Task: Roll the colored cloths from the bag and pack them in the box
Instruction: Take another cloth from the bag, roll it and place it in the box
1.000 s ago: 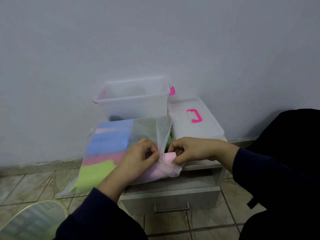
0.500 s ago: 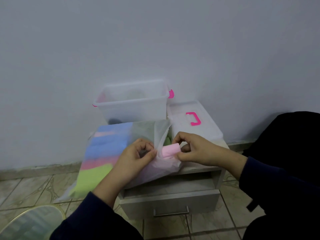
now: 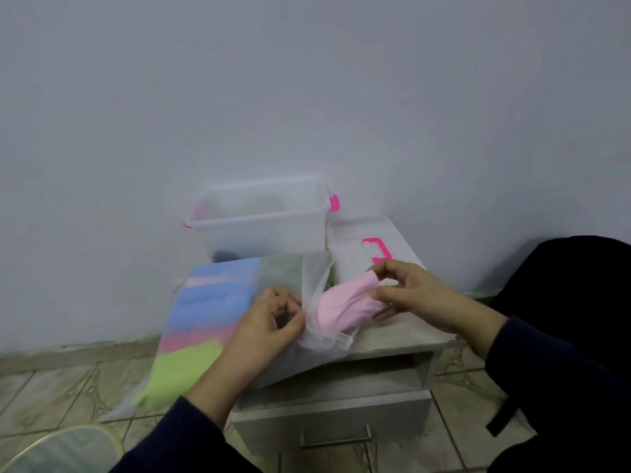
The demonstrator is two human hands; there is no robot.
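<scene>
A translucent bag (image 3: 205, 319) lies across the small cabinet top, with blue, pink and green cloths showing through it. My left hand (image 3: 269, 322) pinches the bag's open mouth (image 3: 316, 285). My right hand (image 3: 406, 291) grips a light pink cloth (image 3: 345, 305) that sticks halfway out of the mouth. Behind the bag stands a clear plastic box (image 3: 259, 220) with pink latches, open; what lies in it is unclear.
The box's lid (image 3: 368, 247) with a pink handle lies to the right of the box. The grey cabinet (image 3: 341, 404) has a drawer pulled slightly out. A round glassy object (image 3: 58, 452) sits on the tiled floor at lower left. The wall is close behind.
My right hand has drawn the pink cloth farther out of the bag, up and to the right. My left hand keeps holding the bag's mouth.
</scene>
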